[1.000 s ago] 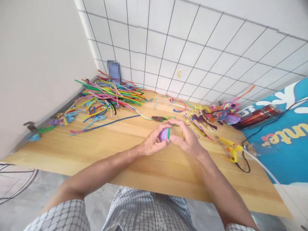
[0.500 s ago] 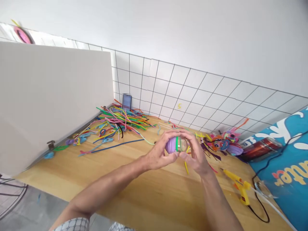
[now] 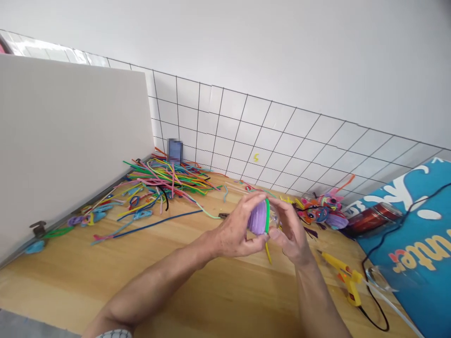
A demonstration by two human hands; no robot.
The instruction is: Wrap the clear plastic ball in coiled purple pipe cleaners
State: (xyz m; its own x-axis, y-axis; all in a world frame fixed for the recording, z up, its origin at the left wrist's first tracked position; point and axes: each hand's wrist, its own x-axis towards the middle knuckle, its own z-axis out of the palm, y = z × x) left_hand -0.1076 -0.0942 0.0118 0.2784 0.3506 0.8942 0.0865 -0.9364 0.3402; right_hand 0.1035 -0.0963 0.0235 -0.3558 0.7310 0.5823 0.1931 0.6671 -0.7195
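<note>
Between my two hands, above the wooden table, is a clear rounded container (image 3: 258, 219) wrapped in purple pipe cleaner with a green ring round it. My left hand (image 3: 232, 231) curls over the purple side, thumb along its lower edge. Closed round the clear end is my right hand (image 3: 293, 234), its fingers meeting the left ones over the top and its thumb close to the green ring. Much of the clear end is hidden by the right fingers. A yellow pipe cleaner (image 3: 268, 253) lies on the table just below the hands.
A heap of coloured pipe cleaners (image 3: 172, 178) lies back left by a white board (image 3: 73, 141). Behind stands a wire grid (image 3: 229, 136). To the right are a colourful pipe-cleaner figure (image 3: 322, 210), a dark red can (image 3: 378, 218), a yellow glue gun (image 3: 347, 277) with its cord, and a blue sign (image 3: 416, 286).
The container has turned between my hands, so more of the purple wrap and the green ring faces me and less of the clear end shows. The whole view has shifted slightly.
</note>
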